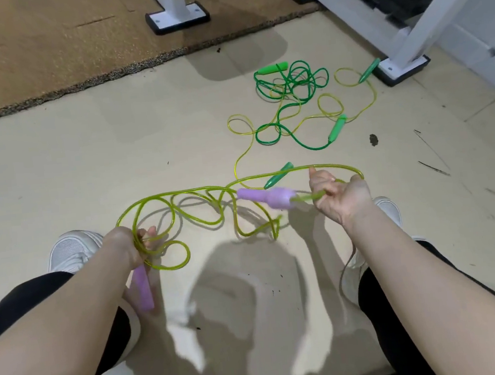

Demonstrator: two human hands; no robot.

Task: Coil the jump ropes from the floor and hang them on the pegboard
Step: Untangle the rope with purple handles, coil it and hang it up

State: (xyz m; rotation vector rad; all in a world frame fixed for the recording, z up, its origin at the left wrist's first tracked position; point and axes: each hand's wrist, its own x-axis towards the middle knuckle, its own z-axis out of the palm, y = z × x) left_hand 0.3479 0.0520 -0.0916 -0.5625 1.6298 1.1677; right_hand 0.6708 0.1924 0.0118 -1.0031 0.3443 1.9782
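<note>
Pale, scuffed floor (115,158) lay under you, with a brown mat (42,47) across the far side and the white frame feet (177,17) of a rack beyond it; no pegboard was in view. You were crouched, and your left hand (130,245) had its fingers curled round a few loops of the lime rope (179,194) with one purple handle (143,287) hanging below the fist. Your right hand (337,196) pinched the cord just beside the second purple handle (267,198), one finger sticking up and the rest folded on the cord. Between your hands the slack crossed itself in several loose bends, so I judged that a hard pull could have tightened a crossing into a knot, or let the gathered loops slip out of your left grip. The lime cord also passed close over a green handle (278,175) of the yellow rope (244,154), and dragging could have snagged it. Further off, the dark green rope (290,85) lay tangled with the yellow one, which looked likely to fight you when separated. Counted: three ropes, one in hand and two on the floor; two purple handles; four green handles; two white shoes (72,251).
</note>
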